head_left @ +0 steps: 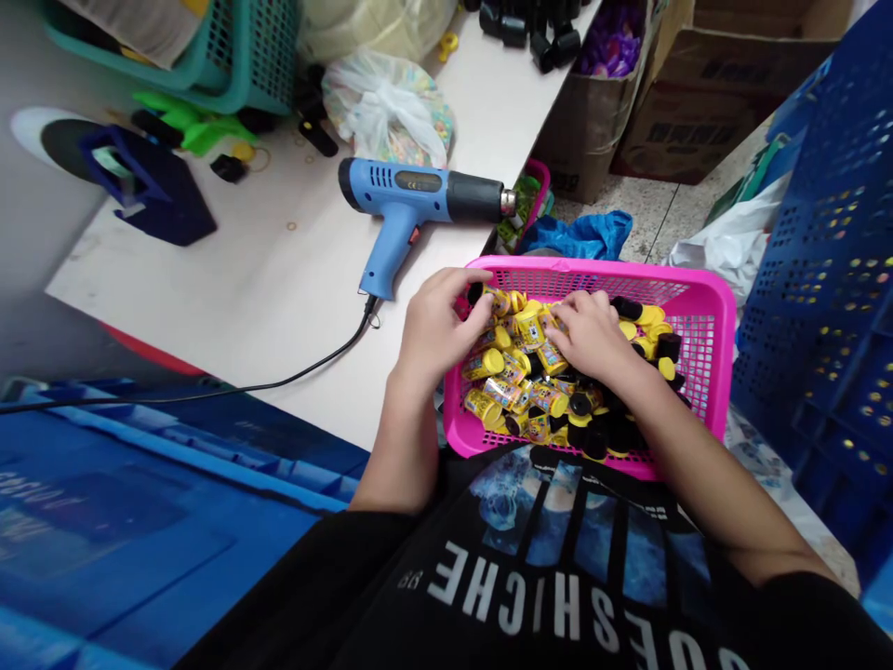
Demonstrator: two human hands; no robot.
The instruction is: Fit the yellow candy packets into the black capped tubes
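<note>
reaching into pink basket (pixel 593 272)
left hand (pixel 443 326), right hand (pixel 590 335) curled on yellow-capped bottles (pixel 520 368); i cannot tell either grip.

Labelled bottles (pixel 550 400), yellow or black caps, heaped in pink basket (pixel 593 272)

Glossy printed labels and shiny yellow and black plastic caps mark the small containers (pixel 530 368) heaped in a hot-pink plastic mesh basket (pixel 593 272). Left of the basket, a matt blue plastic heat gun (pixel 411 191) with a bare metal nozzle (pixel 509 202) lies on a smooth white tabletop (pixel 279 261). Beyond it stand rough brown cardboard boxes (pixel 718 112); to its right, a perforated blue plastic crate (pixel 823 279).
</note>
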